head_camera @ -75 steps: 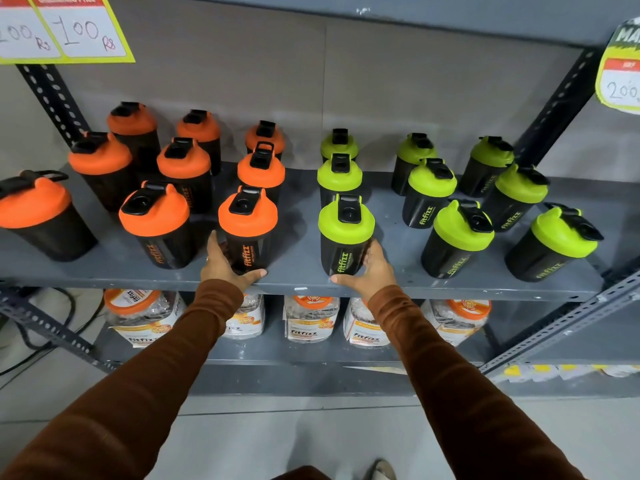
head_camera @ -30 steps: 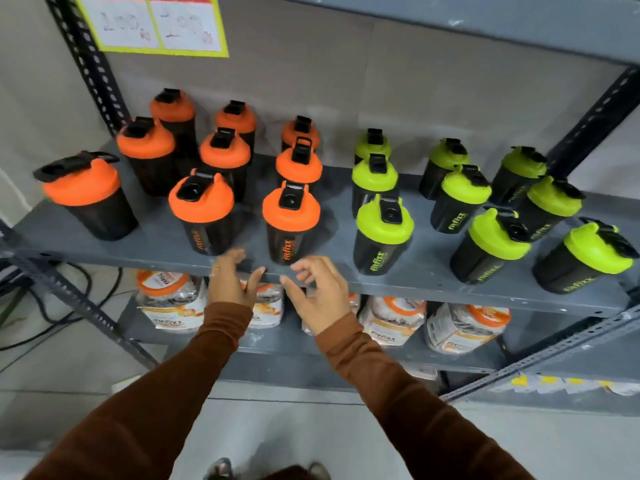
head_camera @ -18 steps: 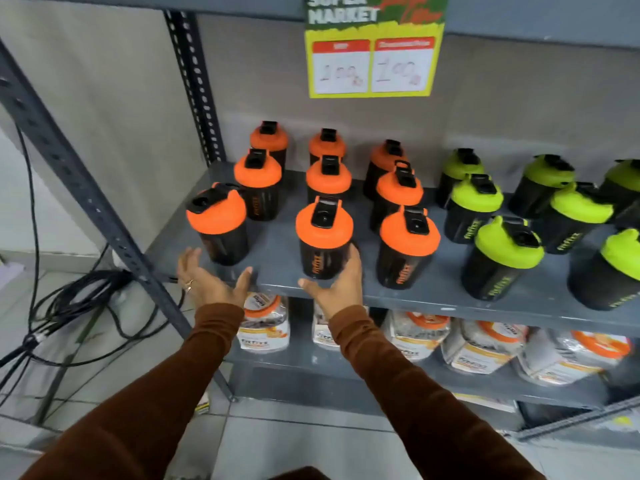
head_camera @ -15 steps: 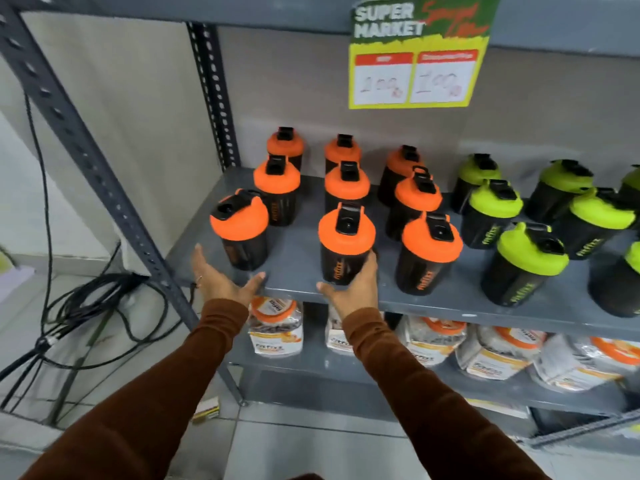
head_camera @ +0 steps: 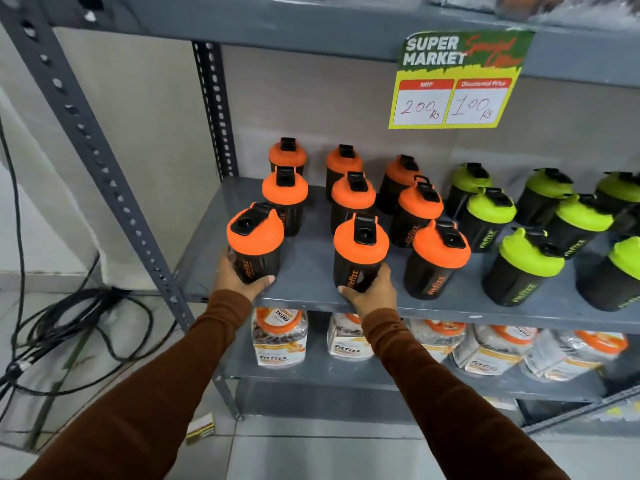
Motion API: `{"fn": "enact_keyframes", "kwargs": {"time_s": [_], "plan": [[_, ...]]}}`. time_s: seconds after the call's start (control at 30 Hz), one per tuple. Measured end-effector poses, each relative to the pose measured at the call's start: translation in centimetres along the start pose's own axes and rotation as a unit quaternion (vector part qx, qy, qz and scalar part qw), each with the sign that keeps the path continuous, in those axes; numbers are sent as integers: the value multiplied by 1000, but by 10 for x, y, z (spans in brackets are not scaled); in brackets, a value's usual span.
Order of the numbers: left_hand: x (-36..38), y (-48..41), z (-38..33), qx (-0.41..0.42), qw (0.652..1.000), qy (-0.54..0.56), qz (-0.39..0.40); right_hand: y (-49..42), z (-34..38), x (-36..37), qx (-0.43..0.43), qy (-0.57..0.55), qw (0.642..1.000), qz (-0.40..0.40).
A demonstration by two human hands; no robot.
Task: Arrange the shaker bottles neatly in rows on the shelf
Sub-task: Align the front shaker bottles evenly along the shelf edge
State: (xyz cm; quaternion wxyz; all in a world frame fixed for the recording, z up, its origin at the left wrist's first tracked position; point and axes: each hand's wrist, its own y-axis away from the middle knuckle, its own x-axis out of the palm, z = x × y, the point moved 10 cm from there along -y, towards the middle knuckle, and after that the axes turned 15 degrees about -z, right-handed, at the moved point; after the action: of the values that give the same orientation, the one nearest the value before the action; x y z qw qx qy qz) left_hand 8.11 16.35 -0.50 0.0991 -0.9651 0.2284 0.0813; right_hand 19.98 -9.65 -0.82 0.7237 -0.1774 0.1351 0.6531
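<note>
Head view, I note: left hand [head_camera: 239, 280] grips the front-left orange bottle [head_camera: 255, 242]; right hand [head_camera: 372, 289] grips the centre-front orange bottle [head_camera: 360, 252] on the shelf [head_camera: 311, 271], mid-frame.

Both arms reach forward, left hand [head_camera: 239, 280] and right hand [head_camera: 372, 289] cupped, thumbs inward.

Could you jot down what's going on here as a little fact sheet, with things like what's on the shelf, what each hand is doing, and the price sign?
setting: grey metal shelf in a shop
orange-lidded bottles: nine, three rows of three
green-lidded bottles: to their right, partly out of view
left hand: wrapped around front-left orange bottle
right hand: wrapped around front-middle orange bottle
front-left bottle's lid: turned at an angle, unlike its neighbours
price sign: MRP 200, discounted 100
shelf below: clear jars with orange lids
floor at left: black cables
</note>
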Motion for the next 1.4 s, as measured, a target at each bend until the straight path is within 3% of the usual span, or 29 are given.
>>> {"fn": "enact_keyframes", "kwargs": {"time_s": [0.2,0.47,0.77,1.4], "plan": [[-1,9,4,14,999,-34,6,0,0,-1,-5,21,1000,15],[4,1,0,10,995,-52,79,-1,1,0,12,19,999,31],[3,5,3,1,996,-80,43,-4,1,-3,13,38,998,49],[5,10,-1,30,985,-160,49,-4,3,-7,24,14,998,59]]}}
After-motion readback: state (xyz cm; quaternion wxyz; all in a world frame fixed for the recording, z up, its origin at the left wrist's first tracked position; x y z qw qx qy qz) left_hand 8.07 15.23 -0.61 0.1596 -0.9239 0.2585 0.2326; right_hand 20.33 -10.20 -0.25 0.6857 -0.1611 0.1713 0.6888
